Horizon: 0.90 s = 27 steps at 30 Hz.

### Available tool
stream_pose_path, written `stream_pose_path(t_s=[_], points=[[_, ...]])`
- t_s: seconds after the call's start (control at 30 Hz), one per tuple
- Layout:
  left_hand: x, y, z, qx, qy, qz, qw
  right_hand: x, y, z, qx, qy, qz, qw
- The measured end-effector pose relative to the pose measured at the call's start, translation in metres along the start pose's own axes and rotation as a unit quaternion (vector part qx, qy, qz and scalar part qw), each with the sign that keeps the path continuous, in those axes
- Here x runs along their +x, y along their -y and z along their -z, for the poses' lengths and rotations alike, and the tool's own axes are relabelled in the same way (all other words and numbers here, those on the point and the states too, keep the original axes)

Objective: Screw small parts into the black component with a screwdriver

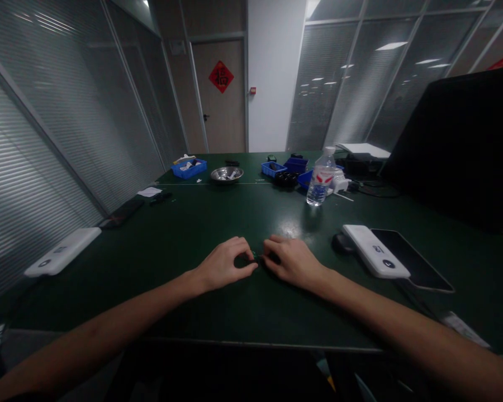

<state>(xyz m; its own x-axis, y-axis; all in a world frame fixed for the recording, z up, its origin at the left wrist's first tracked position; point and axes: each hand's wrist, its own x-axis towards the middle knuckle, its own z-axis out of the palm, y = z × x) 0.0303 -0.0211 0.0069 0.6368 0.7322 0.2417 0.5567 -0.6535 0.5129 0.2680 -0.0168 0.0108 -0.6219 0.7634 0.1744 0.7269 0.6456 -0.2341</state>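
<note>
Both hands rest low over the dark green table (151, 301), close together near the middle of the view. A small dark green piece (255, 255) shows between the fingertips, too small to make out. My left hand (226, 262) has thumb and forefinger curved round in a pinch at this piece. From the other side, my right hand (291, 259) has its thumb and fingers pressed together right beside it; what they hold, if anything, is hidden.
A bottle (319, 181) stands behind my right hand. Further right lie a white power bank (375, 251), a dark phone (414, 259) and a black monitor (456, 151). Another power bank (65, 251) is left. A metal bowl (227, 175) and blue trays (189, 168) are farther back.
</note>
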Motion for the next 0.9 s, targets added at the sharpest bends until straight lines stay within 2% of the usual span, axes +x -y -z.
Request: stream_pose_path(t_s=[0.1,0.27,0.37,0.67,0.77,0.9], points=[[-0.002,-0.001,0.002,0.008,0.013,-0.009,1.000,0.000,0.002,0.000,0.022,0.014,0.027,0.999],[-0.008,0.001,0.018,-0.017,0.106,-0.063,0.992,0.001,-0.005,0.003,0.044,0.020,0.040,0.998],[-0.009,-0.001,0.019,-0.031,0.129,-0.061,0.989,0.002,-0.014,0.008,0.051,0.022,0.034,0.998],[0.003,-0.012,-0.006,-0.064,-0.018,0.051,0.996,0.005,-0.027,0.012,0.064,0.010,-0.021,0.998],[0.004,-0.013,-0.008,-0.064,-0.030,0.067,0.995,0.004,-0.024,0.012,0.065,0.010,-0.016,0.998],[0.004,-0.010,-0.007,-0.037,-0.033,0.036,0.998,0.004,-0.024,0.013,0.059,0.014,-0.018,0.998]])
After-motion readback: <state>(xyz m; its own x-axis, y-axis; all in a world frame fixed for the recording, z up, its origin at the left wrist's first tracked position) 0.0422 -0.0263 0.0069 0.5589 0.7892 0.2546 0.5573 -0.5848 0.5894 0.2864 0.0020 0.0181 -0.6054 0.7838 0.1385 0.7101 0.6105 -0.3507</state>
